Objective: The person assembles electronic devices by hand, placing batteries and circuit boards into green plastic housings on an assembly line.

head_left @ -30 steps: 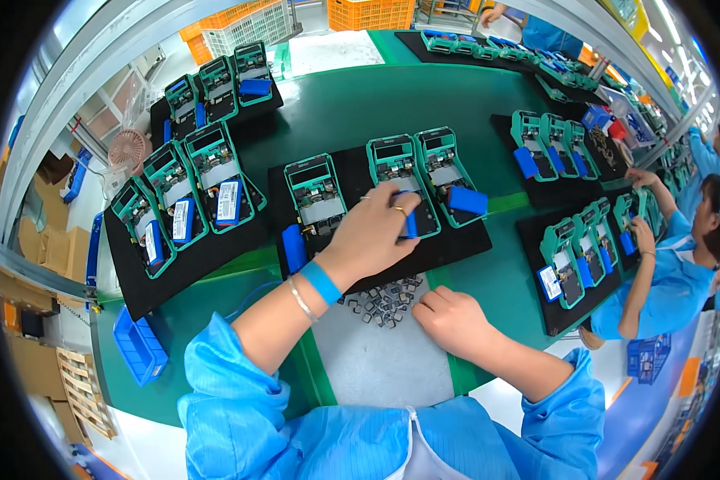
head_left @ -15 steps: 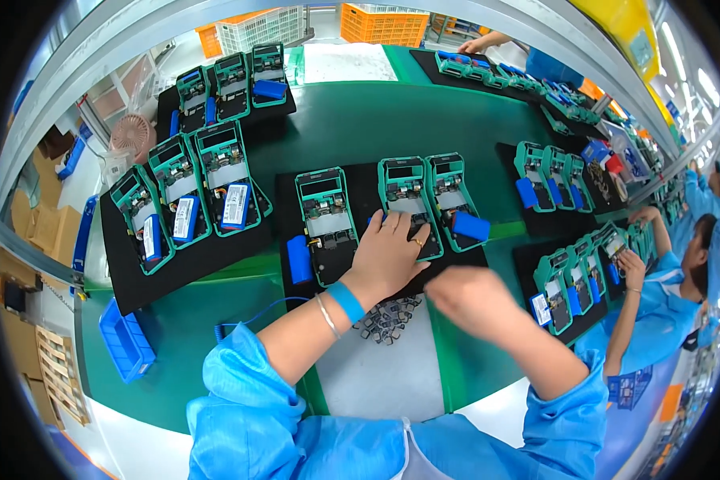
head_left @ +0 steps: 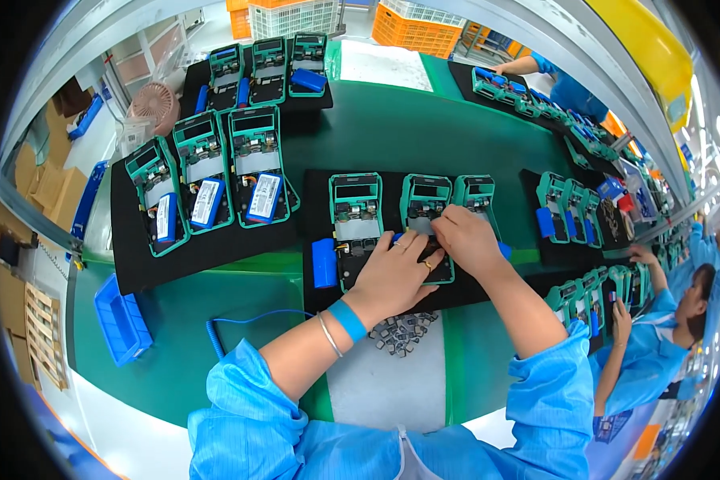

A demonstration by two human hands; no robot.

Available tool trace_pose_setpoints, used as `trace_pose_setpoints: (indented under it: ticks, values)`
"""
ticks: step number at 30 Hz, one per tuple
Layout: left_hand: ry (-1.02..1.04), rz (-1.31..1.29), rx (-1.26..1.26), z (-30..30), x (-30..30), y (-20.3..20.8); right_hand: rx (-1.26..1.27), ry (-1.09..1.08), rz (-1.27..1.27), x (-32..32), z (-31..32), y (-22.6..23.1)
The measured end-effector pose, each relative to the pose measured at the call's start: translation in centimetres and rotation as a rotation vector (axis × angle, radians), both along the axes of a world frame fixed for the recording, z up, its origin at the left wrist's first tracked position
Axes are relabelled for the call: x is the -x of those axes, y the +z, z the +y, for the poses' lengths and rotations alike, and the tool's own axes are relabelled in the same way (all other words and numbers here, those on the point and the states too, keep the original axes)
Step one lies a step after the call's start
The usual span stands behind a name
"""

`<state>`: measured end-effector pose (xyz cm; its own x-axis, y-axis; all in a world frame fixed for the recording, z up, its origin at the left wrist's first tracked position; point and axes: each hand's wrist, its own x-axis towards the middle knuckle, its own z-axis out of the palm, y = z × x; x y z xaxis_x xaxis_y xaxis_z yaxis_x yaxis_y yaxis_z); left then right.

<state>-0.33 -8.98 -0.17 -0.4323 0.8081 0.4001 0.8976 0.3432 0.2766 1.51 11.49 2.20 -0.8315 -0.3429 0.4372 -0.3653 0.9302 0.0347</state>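
Observation:
My left hand [head_left: 396, 272] lies over the lower half of the middle green-framed device [head_left: 426, 188], fingers stretched and apart. A bit of blue battery pack [head_left: 398, 238] shows by its fingertips. My right hand [head_left: 470, 240] reaches onto the same device, its thumb and fingers pinched together at the inner parts. What they pinch is hidden. To the left sits another opened device [head_left: 358, 228], with a blue battery pack [head_left: 324, 262] beside it. A third device [head_left: 476, 192] at the right is partly covered by my right hand. All three lie on a black mat [head_left: 316, 200].
Small dark parts [head_left: 404, 332] lie in a pile on a grey sheet [head_left: 384, 392] near me. Left stand more devices [head_left: 204, 172] with batteries, a blue bin [head_left: 122, 324], a coiled blue cord [head_left: 216, 340] and a pink fan [head_left: 154, 106]. A co-worker [head_left: 656, 344] handles devices at the right.
My right hand has moved from beside the middle device up onto its inner parts. The left hand stays on the device. The whole view has shifted slightly.

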Motion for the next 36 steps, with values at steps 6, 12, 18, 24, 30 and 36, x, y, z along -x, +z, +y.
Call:
trace_pose_setpoints:
  ticks: [6,12,18,24,30,36]
  values:
    - [0.007,-0.024,0.030,0.0,0.1,0.0,-0.181,0.004,-0.023,0.6,0.0,0.4]
    - [0.011,-0.018,0.031,0.1,0.2,0.0,-0.360,0.081,-0.019,1.2,0.3,1.4]
    - [0.010,-0.020,0.033,0.1,0.2,0.1,-0.352,0.031,-0.073,1.4,0.0,1.5]
    - [0.008,-0.031,0.035,0.2,0.1,0.2,-0.312,-0.093,-0.110,1.6,-0.3,2.1]
    - [0.017,-0.007,0.013,-0.1,-0.2,0.3,-0.310,-0.184,-0.078,1.2,-1.1,1.6]
    - [0.026,-0.019,0.032,0.1,0.2,-0.4,0.367,-0.040,-0.080,-6.9,-4.9,2.5]
